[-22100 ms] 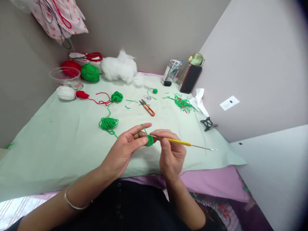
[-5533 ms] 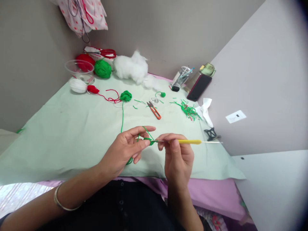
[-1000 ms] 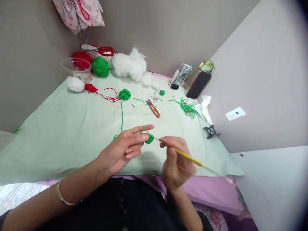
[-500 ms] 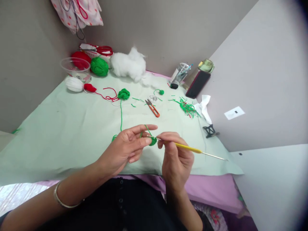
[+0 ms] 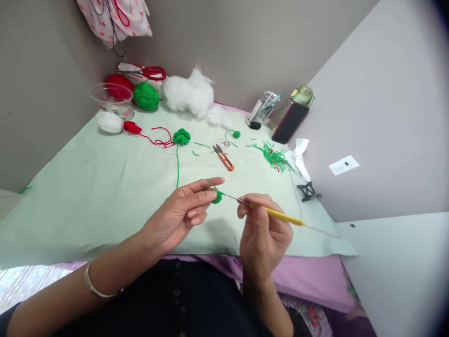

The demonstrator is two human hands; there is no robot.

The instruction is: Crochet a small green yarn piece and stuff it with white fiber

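Between the thumb and fingers of my left hand (image 5: 184,210) is a small green crochet piece (image 5: 217,197). A green strand runs up over the outstretched index finger. My right hand (image 5: 264,229) is closed around a crochet hook (image 5: 284,217) with a yellow handle and a thin metal shaft at each end. The hook's left tip meets the green stitches at the piece's upper edge. From a small green yarn ball (image 5: 181,136), a strand trails down the cloth and passes behind my left hand.
Orange thread snips (image 5: 223,158) lie beyond my hands. Green yarn scraps (image 5: 276,157), a phone (image 5: 290,123) and a black clip (image 5: 307,192) lie to the right. At the back are white stuffing (image 5: 189,93), a green skein (image 5: 146,96), red-handled scissors (image 5: 154,73) and a plastic tub (image 5: 112,100).
My right hand has drawn the hook a little to the right, widening the gap between my hands. My left hand and the green piece have shifted slightly left and up.
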